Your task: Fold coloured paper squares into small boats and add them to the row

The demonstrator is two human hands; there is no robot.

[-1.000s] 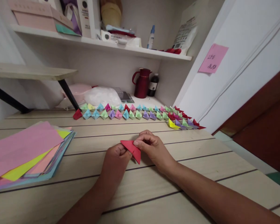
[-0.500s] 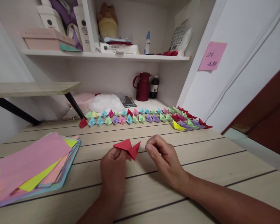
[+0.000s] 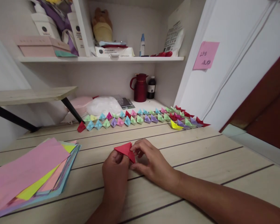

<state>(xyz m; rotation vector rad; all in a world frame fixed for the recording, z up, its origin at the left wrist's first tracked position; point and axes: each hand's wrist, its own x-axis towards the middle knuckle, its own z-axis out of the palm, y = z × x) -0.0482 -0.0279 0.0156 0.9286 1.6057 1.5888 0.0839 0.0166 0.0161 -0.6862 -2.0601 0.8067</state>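
A folded piece of red paper (image 3: 124, 149) with pointed corners is held just over the table in front of me. My left hand (image 3: 116, 163) pinches its lower left part between thumb and fingers. On the other side, my right hand (image 3: 149, 160) has its curled fingers and thumb around the paper's right corner, hiding part of it. Beyond both hands, small paper boats (image 3: 127, 120) in many colours stand in two rows, with a red one (image 3: 81, 127) at the left end and a yellow one (image 3: 176, 125) near the right.
Loose coloured paper sheets (image 3: 32, 171) lie stacked at the left. Behind the boats are a clear plastic bag (image 3: 104, 105), a dark red jug (image 3: 140, 88) and a dark bottle (image 3: 151, 87). A raised wooden stand (image 3: 32, 95) with black legs is at the back left.
My right hand has moved left from beside the red paper onto its right corner, and the flap that stuck out there is now less spread. My left hand keeps its pinch.
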